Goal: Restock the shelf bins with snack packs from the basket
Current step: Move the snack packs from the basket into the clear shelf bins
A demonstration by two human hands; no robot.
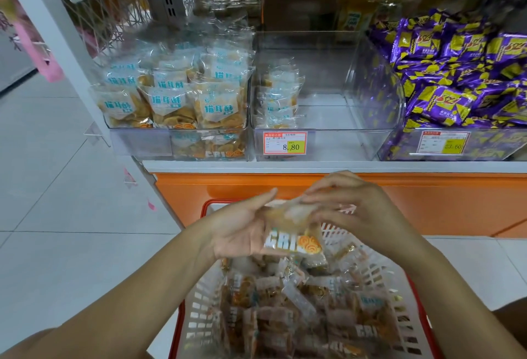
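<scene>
A clear snack pack point(293, 237) with orange crisps and white "CRI" lettering hangs above the basket point(196, 310), held between both hands. My left hand point(242, 227) lies flat under its left side with fingers straight. My right hand point(350, 204) pinches the pack's top edge with curled fingers. The white basket with a red rim is full of several similar packs point(285, 316). On the shelf, the left clear bin point(137, 142) is full of the same packs. The middle bin point(328, 142) holds a few packs at its left side.
The right bin point(456, 79) is heaped with purple and yellow packs. Price tags point(285, 143) hang on the bin fronts. An orange base panel point(427, 202) runs below the shelf edge. White tiled floor point(57, 187) spreads to the left, with a pink rack point(34, 45) at far left.
</scene>
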